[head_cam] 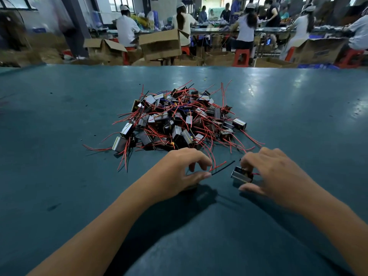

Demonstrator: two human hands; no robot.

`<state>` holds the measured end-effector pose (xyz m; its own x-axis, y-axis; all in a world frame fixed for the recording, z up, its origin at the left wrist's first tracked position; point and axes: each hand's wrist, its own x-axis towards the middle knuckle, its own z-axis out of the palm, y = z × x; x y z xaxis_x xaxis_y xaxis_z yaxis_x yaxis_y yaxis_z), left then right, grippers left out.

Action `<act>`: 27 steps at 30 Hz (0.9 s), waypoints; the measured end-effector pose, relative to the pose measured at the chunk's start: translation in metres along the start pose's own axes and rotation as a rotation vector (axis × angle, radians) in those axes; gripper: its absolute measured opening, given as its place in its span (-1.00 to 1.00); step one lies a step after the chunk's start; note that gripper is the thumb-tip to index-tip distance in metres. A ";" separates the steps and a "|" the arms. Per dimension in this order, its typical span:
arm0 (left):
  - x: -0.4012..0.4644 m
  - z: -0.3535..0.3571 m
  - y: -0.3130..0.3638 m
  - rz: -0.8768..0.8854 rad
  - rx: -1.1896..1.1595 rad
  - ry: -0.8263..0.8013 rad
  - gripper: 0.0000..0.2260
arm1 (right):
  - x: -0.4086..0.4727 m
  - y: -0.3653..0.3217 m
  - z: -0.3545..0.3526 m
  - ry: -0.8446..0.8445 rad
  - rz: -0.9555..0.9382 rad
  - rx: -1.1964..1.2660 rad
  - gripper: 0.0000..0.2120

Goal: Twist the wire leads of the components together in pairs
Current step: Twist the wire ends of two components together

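While my right hand [266, 172] pinches one small metal block [241, 176] just above the desk [59, 116], near the pile [179, 120], my left hand [183, 170] pinches its thin leads [221, 167]. They look limp and springy; I'd take hold near the bare tips.

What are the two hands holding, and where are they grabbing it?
The right hand grips one small metal component by its body. The left hand pinches wire leads, one red and one black, near one end.
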<state>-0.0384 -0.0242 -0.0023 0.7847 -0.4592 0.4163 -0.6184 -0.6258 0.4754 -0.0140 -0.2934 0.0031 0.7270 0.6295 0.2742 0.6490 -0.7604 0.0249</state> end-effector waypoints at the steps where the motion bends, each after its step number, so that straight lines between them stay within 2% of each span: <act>1: 0.000 0.001 -0.002 -0.017 -0.023 -0.023 -0.87 | 0.000 0.000 0.002 -0.033 -0.004 -0.005 -0.56; 4: -0.001 -0.003 -0.010 -0.091 -0.109 -0.100 -0.93 | -0.001 0.003 0.007 -0.086 -0.013 0.013 -0.61; 7: -0.002 -0.005 -0.014 -0.168 -0.171 -0.142 -0.88 | -0.004 0.005 0.003 -0.065 -0.030 0.042 -0.58; 10: -0.001 -0.003 -0.015 -0.241 -0.240 -0.118 -0.84 | -0.006 0.001 -0.004 0.071 -0.033 0.063 -0.58; 12: -0.001 -0.003 -0.016 -0.259 -0.220 -0.119 -0.83 | -0.007 -0.008 -0.006 0.178 0.043 0.211 -0.70; 14: -0.001 -0.003 -0.016 -0.241 -0.185 -0.142 -0.88 | -0.007 -0.021 -0.005 0.219 0.137 0.457 -0.83; 16: -0.001 -0.003 -0.015 -0.206 -0.147 -0.168 -0.92 | -0.006 -0.033 -0.001 0.214 0.172 0.617 -0.87; 20: -0.001 -0.001 -0.013 -0.162 -0.140 -0.174 -0.92 | -0.005 -0.042 0.003 0.216 0.207 0.737 -0.93; 27: 0.001 0.007 -0.005 -0.071 -0.117 -0.197 -0.90 | 0.002 -0.041 0.004 0.205 0.241 0.859 -0.90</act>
<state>-0.0348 -0.0260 -0.0098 0.8122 -0.5380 0.2254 -0.5534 -0.5886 0.5892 -0.0388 -0.2605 -0.0011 0.8636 0.3663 0.3465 0.4881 -0.4356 -0.7563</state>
